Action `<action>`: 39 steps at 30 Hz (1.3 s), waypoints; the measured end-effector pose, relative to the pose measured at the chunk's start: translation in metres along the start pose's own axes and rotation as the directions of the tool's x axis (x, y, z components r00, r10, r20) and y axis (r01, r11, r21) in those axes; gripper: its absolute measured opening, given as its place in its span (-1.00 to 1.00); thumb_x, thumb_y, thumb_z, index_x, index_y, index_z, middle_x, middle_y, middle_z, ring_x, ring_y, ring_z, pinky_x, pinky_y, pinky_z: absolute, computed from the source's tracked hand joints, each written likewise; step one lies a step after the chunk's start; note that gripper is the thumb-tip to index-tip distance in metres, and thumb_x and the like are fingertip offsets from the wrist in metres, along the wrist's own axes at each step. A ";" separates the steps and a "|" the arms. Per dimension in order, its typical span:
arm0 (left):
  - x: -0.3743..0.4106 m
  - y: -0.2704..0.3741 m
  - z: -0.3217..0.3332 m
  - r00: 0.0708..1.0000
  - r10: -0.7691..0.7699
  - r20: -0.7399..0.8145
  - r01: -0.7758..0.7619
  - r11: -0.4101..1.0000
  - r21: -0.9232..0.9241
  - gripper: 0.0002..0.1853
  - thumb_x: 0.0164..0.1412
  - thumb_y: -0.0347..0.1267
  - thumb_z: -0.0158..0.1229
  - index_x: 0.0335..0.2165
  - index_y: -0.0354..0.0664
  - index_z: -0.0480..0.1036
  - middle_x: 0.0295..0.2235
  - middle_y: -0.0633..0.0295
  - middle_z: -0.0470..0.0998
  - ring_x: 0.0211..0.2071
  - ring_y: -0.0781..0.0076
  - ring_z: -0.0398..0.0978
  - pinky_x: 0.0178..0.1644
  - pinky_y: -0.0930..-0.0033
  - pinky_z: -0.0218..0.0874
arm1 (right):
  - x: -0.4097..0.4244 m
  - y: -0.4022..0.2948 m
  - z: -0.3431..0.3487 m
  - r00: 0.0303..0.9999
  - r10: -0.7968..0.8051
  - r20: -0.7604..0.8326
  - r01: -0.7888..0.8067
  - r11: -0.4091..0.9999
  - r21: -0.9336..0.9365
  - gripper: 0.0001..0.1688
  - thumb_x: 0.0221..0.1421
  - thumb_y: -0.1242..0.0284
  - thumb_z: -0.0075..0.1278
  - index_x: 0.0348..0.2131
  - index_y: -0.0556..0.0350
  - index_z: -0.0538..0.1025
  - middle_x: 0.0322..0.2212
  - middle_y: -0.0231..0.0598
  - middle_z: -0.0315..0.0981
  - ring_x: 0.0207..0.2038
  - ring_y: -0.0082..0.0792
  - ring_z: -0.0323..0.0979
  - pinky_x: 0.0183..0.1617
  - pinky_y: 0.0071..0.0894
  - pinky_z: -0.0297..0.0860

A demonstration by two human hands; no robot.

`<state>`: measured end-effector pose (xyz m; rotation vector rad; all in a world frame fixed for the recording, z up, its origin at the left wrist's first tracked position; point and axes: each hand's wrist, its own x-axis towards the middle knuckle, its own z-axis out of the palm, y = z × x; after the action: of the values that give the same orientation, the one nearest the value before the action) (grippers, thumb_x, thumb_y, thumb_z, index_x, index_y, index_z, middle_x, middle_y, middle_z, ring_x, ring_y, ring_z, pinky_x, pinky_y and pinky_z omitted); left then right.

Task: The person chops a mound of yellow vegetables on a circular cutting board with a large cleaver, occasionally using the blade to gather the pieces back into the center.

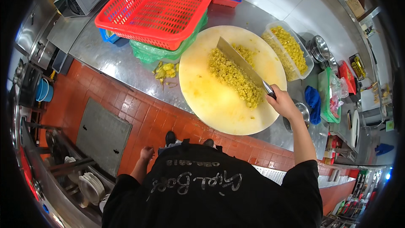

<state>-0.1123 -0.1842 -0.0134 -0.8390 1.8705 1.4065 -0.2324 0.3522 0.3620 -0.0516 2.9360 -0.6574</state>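
Note:
My right hand grips the handle of a cleaver, its wide blade slanting across a round pale cutting board. Finely chopped yellow-green vegetable lies heaped along the near side of the blade. A smaller heap of the same stuff shows beyond it. Down beside my body, over the floor, hangs my left hand with fingers loosely curled; whether anything is in it I cannot tell. To the right of the board, a clear plastic tub holds more of the chopped vegetable.
A red slotted basket sits on a green plastic bag left of the board. Uncut yellow pieces lie near the steel counter's front edge. Metal bowls, a blue cloth and a green basket stand right.

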 end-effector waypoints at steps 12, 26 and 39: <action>0.016 0.004 -0.016 0.997 -0.071 0.026 0.070 0.997 0.028 -0.79 0.10 -0.39 -0.02 -0.27 -0.26 0.35 -0.62 0.19 0.42 -0.77 0.48 0.29 -0.74 0.47 0.11 | 0.002 -0.028 0.042 0.922 0.388 0.023 -0.377 0.878 0.295 -0.71 0.08 0.35 -0.16 -0.42 0.24 0.19 -0.72 -0.07 0.30 -0.72 -0.26 0.32 -0.65 -0.33 0.23; 0.010 0.025 -0.025 0.998 -0.062 0.031 0.062 0.998 -0.022 -0.80 0.10 -0.42 -0.03 -0.29 -0.30 0.35 -0.62 0.18 0.41 -0.71 0.47 0.34 -0.71 0.44 0.13 | -0.004 -0.053 0.047 0.944 0.310 -0.114 -0.268 0.921 0.281 -0.67 0.07 0.31 -0.18 -0.38 0.28 0.20 -0.69 -0.11 0.31 -0.74 -0.34 0.30 -0.67 -0.38 0.23; 0.037 0.016 -0.033 0.992 -0.016 0.127 0.028 0.995 -0.098 -0.80 0.09 -0.35 -0.04 -0.33 -0.27 0.33 -0.63 0.19 0.38 -0.76 0.48 0.31 -0.76 0.48 0.08 | -0.027 -0.047 0.111 0.935 0.274 -0.225 -0.341 0.868 -0.360 -0.63 0.01 0.21 -0.09 -0.28 0.09 0.27 -0.50 -0.11 0.41 -0.53 -0.07 0.43 -0.48 -0.18 0.38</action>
<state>-0.1511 -0.2168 -0.0268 -0.7966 1.7029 1.5134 -0.1901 0.2639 0.2857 0.4485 3.0817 -0.0170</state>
